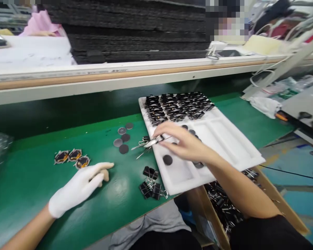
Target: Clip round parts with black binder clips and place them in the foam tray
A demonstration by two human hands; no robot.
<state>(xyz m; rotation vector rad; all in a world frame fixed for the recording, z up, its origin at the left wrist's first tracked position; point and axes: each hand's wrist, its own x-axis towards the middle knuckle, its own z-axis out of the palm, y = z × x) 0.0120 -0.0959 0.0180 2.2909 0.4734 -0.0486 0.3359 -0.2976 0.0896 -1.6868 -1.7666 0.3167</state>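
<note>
My left hand [79, 184], in a white glove, rests on the green mat [114, 215] with its index finger stretched out and the others partly curled; nothing shows in it. Near its fingertips lie several round parts with metal rims and dark, orange-marked centers [75, 155]. My bare right hand [181, 140] is closed on metal tweezers [152, 142], held over the left edge of the white tray [224, 139], prongs pointing left. A black binder clip [145, 139] sits by the tweezers. Black discs [167, 159] lie in the tray, partly behind my hand.
Several dark and grey discs [123, 149] lie mid-mat. Several loose binder clips [151, 190] sit near the tray's corner. Rows of clipped parts [177, 106] fill the tray's far end. A cardboard box [208, 208] of clips stands below right. A white shelf edge [146, 71] crosses behind.
</note>
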